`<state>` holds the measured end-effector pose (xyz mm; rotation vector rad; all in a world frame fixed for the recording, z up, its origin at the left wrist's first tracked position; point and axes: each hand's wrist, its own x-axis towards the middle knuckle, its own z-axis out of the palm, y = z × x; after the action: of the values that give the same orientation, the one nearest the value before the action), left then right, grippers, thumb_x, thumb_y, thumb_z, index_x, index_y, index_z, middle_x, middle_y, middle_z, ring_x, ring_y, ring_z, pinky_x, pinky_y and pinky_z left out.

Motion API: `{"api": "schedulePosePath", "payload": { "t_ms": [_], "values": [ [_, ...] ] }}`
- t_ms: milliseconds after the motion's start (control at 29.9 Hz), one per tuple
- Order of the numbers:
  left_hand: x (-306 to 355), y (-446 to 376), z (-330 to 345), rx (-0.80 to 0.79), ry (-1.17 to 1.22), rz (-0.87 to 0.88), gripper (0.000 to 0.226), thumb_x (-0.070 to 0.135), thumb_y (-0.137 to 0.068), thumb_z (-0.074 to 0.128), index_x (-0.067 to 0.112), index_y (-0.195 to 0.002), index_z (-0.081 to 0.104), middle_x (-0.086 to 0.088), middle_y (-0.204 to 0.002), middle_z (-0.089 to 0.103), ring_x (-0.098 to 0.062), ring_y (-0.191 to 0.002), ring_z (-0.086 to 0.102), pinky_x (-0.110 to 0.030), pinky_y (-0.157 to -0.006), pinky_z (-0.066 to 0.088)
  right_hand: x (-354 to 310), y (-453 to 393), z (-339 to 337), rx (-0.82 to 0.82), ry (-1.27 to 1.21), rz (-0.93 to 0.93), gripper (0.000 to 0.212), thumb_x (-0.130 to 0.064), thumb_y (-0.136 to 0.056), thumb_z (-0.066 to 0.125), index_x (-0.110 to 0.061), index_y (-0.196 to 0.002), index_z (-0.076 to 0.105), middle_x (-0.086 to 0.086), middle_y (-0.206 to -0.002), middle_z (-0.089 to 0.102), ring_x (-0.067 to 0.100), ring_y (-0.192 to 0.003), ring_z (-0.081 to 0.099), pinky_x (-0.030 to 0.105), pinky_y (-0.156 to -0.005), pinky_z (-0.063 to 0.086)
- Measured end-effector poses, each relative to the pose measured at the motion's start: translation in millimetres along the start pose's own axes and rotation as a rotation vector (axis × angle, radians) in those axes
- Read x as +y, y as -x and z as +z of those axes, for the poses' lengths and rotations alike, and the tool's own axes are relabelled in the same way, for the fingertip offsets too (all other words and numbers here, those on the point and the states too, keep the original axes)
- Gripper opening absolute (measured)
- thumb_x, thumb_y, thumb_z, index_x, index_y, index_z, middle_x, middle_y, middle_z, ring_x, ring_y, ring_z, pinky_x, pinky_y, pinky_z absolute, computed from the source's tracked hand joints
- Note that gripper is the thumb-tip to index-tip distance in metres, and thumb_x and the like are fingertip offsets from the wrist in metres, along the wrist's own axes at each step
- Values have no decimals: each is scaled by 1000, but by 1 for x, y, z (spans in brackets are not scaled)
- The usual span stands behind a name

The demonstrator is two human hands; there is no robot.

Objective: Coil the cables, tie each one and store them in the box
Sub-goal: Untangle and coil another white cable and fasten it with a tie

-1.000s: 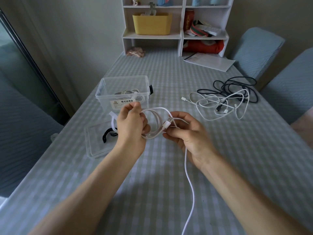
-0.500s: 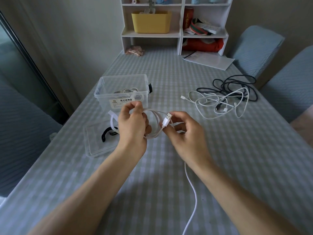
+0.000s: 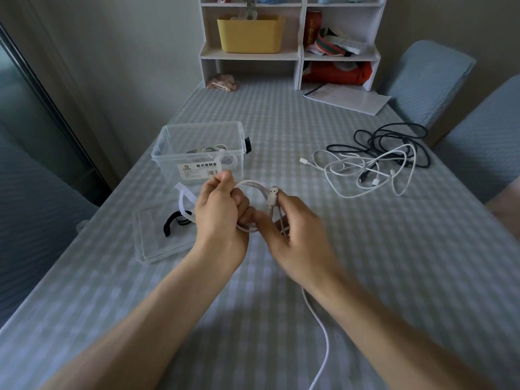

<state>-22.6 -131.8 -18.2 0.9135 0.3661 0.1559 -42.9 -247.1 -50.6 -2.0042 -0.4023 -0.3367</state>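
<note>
My left hand point(image 3: 219, 212) grips small loops of a white cable point(image 3: 254, 185) above the table. My right hand point(image 3: 298, 235) pinches the same cable just below its USB plug point(image 3: 273, 194), which points up. The cable's free tail point(image 3: 323, 333) runs from under my right wrist toward the near edge. Behind my left hand stands the clear plastic box point(image 3: 168, 153), open, with coiled white cables inside. A white tie point(image 3: 184, 198) and a black tie point(image 3: 171, 222) lie on the box lid point(image 3: 152, 246), left of my left hand.
A tangle of loose white cables point(image 3: 365, 173) and a black cable point(image 3: 394, 139) lies on the checked tablecloth at the right. White shelves with a yellow bin point(image 3: 250, 33) stand at the far end, a paper sheet point(image 3: 349, 98) before them. Two blue-covered chairs point(image 3: 427, 77) flank the right side.
My right hand has swung the USB plug up and brought it closer to my left hand, drawing in more of the tail. The coil has stayed in my left hand.
</note>
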Motion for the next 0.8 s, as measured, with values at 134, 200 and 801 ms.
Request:
{"api": "schedulePosePath", "payload": {
  "t_ms": [134,200,801],
  "values": [
    [-4,3,2,-56,-19,-21,14,17,-103,48,16,-89,50,3,-57,30,-10,-45,27,-23,-43,33,13,-4,1,60,-32,81,21,-13,-96,55,-16,-115,62,3,-91,62,11,-71,63,24,-63,54],
    [-6,4,4,-88,-40,-25,11,15,-103,47,15,-94,53,3,-55,31,-11,-44,28,-25,-47,34,14,-6,0,83,-124,146,29,-10,-97,50,-18,-123,62,8,-95,65,22,-76,68,39,-66,59],
    [9,-6,-1,-337,29,-159,13,9,-98,46,15,-92,55,3,-55,32,-11,-46,28,-23,-47,33,0,-18,-19,18,-893,397,28,-8,-101,48,-22,-108,72,2,-73,58,15,-72,58,28,-71,54]
  ]
}}
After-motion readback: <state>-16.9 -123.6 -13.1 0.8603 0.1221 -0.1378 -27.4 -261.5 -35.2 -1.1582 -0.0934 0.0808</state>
